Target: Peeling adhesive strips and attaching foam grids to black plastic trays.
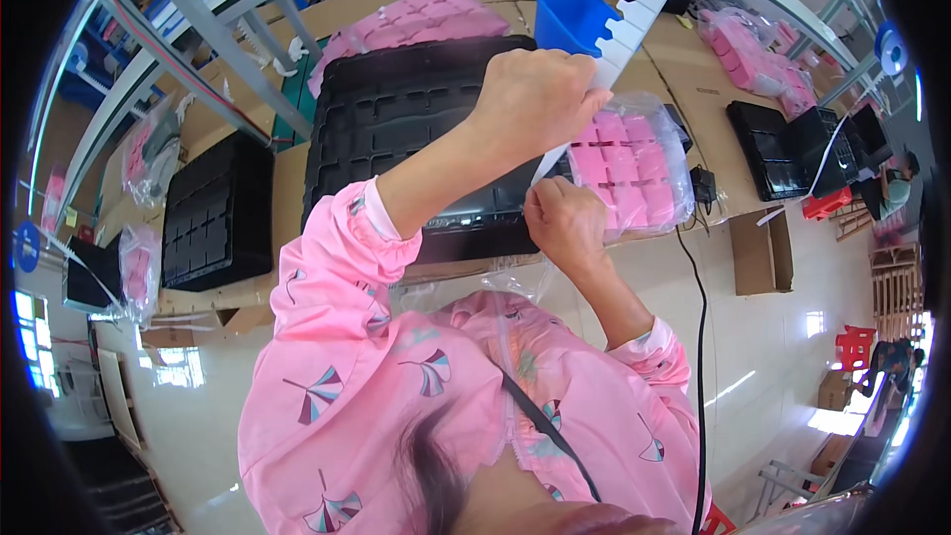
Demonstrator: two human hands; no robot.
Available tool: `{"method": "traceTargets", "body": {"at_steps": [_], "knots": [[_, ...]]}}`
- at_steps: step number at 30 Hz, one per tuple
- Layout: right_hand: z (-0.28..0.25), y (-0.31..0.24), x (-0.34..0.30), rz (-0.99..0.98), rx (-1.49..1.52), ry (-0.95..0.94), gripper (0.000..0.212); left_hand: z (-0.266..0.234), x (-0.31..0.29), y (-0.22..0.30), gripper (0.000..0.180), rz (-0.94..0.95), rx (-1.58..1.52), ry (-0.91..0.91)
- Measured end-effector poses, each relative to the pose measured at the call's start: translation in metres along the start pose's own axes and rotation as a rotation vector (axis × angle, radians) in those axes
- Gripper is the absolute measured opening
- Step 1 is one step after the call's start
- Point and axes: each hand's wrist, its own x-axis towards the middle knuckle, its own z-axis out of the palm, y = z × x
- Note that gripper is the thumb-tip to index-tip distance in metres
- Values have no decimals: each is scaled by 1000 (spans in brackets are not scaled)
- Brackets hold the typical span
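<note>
Two hands share one white notched strip (634,10): left hand (535,99) clenched mid-length, right hand (565,223) pinching its low end. Long axis climbs up-right toward the tabletop's (684,89) far edge, over bagged pink pieces (634,173).

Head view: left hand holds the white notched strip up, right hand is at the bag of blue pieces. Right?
One thing is off: in the head view the pieces in the clear bag are pink, not blue. The left hand does hold the white notched strip up, and the right hand is at that bag.

Glossy clear plastic bag (634,163) w/ matt pink foam pcs, black plastic tray (396,109), cardboard top (684,89).
</note>
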Motion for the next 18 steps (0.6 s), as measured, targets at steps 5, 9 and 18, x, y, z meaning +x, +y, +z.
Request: {"method": "traceTargets", "body": {"at_steps": [5, 9, 18], "knots": [[9, -14, 3, -59, -18, -110, 9, -13, -20, -3, 21, -41, -101, -66], [17, -22, 5, -117, 28, -145, 12, -12, -29, -21, 19, -137, -229, -98], [14, -28, -13, 4, 490, -296, 14, -16, -69, -57, 23, -729, -882, -327]]}}
